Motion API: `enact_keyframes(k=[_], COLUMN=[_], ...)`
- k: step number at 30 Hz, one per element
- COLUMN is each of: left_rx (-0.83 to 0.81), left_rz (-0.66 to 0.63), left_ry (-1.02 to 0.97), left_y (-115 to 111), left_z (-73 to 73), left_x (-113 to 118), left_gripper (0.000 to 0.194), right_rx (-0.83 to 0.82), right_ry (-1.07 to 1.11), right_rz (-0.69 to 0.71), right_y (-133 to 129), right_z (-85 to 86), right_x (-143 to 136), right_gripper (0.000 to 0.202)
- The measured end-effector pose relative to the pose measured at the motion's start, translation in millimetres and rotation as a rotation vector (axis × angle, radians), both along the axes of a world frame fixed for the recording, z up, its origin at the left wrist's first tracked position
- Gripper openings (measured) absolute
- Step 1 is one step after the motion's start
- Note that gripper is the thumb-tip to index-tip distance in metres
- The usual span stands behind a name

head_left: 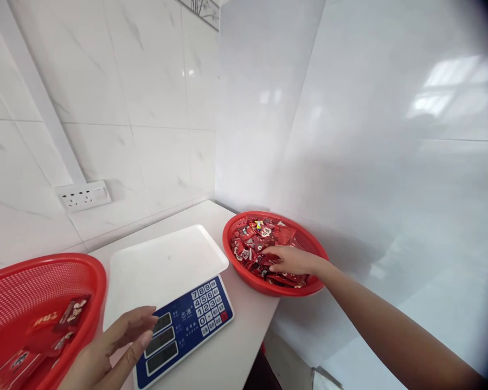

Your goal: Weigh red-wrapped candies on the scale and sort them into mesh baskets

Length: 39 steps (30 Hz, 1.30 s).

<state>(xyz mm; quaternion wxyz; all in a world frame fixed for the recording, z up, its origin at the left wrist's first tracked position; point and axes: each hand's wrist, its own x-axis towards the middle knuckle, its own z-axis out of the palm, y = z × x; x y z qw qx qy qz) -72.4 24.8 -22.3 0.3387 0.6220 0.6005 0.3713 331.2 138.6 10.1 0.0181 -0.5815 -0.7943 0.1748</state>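
Head view: right hand point(293, 260) rests in an oval red plastic basket point(260, 283) among small glossy red packets point(246, 244); cannot tell whether its fingers pinch one. Left hand point(103, 352), fingers parted from thumb, hovers by a white-and-blue digital scale point(162, 265) on the white tabletop point(246, 317).

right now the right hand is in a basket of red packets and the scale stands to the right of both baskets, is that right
Wrong on the scale: the head view shows it between the left basket and the right basket. The right hand is indeed among red packets.
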Motion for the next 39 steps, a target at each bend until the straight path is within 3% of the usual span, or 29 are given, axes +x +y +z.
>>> enact_keyframes(k=[5, 10, 15, 19, 25, 29, 34, 36, 39], left_rx=[-0.045, -0.054, -0.025, -0.077, -0.072, -0.061, -0.066, -0.072, -0.091], left_rz=[-0.03, -0.04, 0.005, -0.059, -0.065, -0.069, -0.083, -0.077, -0.083], left_ry=[-0.127, -0.155, -0.123, -0.121, -0.123, -0.102, -0.079, -0.062, -0.019], left_y=[7, 11, 10, 15, 16, 14, 14, 13, 12], left_z=[13.5, 10.6, 7.6, 7.1, 7.0, 7.9, 7.0, 6.3, 7.4], left_x=[15, 26, 28, 20, 13, 15, 16, 17, 19], left_gripper=[0.039, 0.042, 0.041, 0.04, 0.04, 0.04, 0.039, 0.039, 0.039], right_rx=[-0.007, 0.022, 0.099, 0.123, 0.139, 0.162, 0.104, 0.047, -0.011], right_ry=[-0.146, -0.171, -0.122, -0.053, 0.286, 0.427, 0.372, 0.288, 0.083], right_rz=[-0.076, -0.103, -0.068, -0.068, -0.142, -0.233, -0.194, -0.108, 0.006], right_y=[4, 19, 22, 21, 25, 32, 29, 24, 16], right_z=[-20.8, -35.9, -29.2, -20.6, -5.2, -1.2, 2.8, 3.5, -3.4], right_x=[-23, -36, -31, -23, -12, -7, -9, -14, -25], right_gripper=[0.077, 0.089, 0.065, 0.048, 0.021, 0.021, 0.022, 0.033, 0.072])
